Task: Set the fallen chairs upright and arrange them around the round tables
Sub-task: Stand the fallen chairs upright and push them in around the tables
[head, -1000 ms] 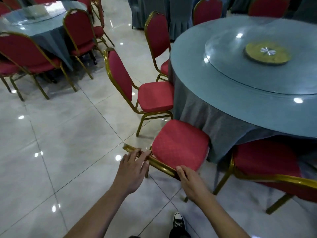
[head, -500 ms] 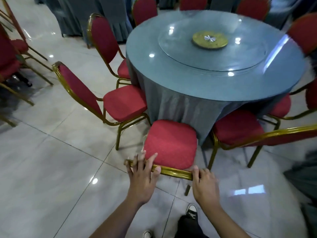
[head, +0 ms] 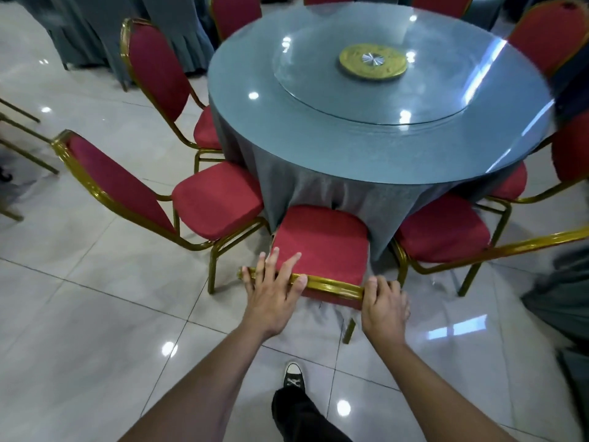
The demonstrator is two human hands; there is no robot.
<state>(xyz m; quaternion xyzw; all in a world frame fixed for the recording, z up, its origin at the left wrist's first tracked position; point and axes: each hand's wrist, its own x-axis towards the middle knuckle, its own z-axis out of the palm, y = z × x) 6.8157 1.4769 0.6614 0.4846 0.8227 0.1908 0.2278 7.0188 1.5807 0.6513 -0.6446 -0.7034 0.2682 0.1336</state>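
Chair (head: 320, 240) upright at 6 o'clock of the round table (head: 366, 145), red seat pushed up to the hanging grey tablecloth (head: 318, 186), gold top rail of its back (head: 331, 287) nearest the camera. Left hand (head: 271, 291) lies over the rail's left end, fingers spread and straight, tips on the seat side; grip released, just pressing. Right hand (head: 384, 301) at the rail's right end, fingers curled over it; grip grasping the rail. Second chair (head: 216, 202) stands at 8 o'clock of the table, just beside the first, back leaning outward. Third chair (head: 159, 68) at 10 o'clock, seat partly under the cloth. Another chair (head: 443, 231) at 4 o'clock, close to the first. More red chair backs at 12 to 3 o'clock, blurred. Glass turntable (head: 382, 100) on the table with a gold centre disc (head: 373, 62). Glossy tile floor (head: 95, 314) all round. Person's black sneaker (head: 294, 374) on the floor at 6 o'clock, below the chair.
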